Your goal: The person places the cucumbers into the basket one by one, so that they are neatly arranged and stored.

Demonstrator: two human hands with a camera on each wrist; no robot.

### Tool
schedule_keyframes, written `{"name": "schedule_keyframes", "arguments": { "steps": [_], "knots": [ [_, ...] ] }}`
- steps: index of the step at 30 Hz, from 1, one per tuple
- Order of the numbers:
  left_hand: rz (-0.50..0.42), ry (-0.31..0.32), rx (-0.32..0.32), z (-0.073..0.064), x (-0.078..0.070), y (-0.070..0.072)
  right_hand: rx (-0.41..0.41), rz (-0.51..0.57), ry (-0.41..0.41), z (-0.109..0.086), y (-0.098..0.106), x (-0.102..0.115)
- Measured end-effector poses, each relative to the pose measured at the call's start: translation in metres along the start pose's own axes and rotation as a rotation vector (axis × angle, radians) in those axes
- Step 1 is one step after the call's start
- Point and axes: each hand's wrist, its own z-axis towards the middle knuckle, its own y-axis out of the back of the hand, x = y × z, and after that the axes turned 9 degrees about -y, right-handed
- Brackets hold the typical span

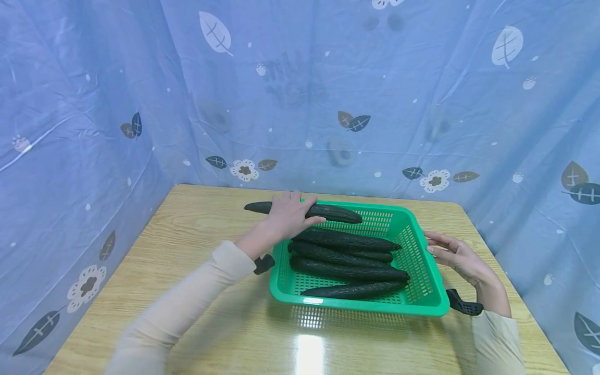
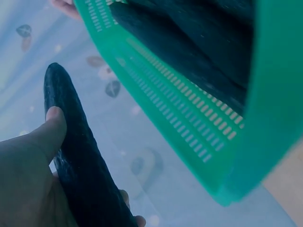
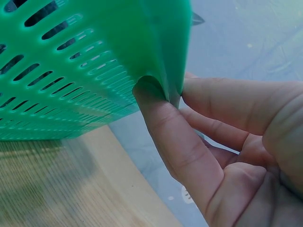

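My left hand [image 1: 287, 216] grips a long dark green cucumber [image 1: 335, 213] above the back left part of a green plastic basket [image 1: 358, 305]. In the left wrist view the thumb lies along the held cucumber [image 2: 80, 146], with fingertips showing on its far side. Several more dark cucumbers [image 1: 349, 270] lie lengthwise inside the basket. At the basket's right side, my right hand [image 1: 461, 260] holds the rim. The right wrist view shows thumb and finger pinching the rim's edge [image 3: 173, 52], one fingertip tucked under its lip.
The basket stands on a light wood-grain table [image 1: 211, 219], which shows on all sides of it. A blue curtain [image 1: 300, 94] with leaf and flower prints hangs behind the table and along both sides. Dark wrist-worn pieces [image 1: 464, 303] sit at both wrists.
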Motion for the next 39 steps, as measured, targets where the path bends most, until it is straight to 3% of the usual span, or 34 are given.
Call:
{"name": "schedule_keyframes", "arguments": {
  "steps": [17, 29, 39],
  "knots": [
    [-0.051, -0.077, 0.034, 0.017, -0.048, -0.010, -0.002, -0.010, 0.009, -0.001, 0.002, -0.001],
    [-0.044, -0.069, 0.123, 0.027, -0.076, -0.028, -0.008, -0.009, 0.001, -0.002, -0.001, 0.002],
    [-0.040, -0.056, 0.176, 0.032, -0.088, -0.040, -0.007, -0.017, 0.001, 0.000, -0.002, 0.002]
  ]
}}
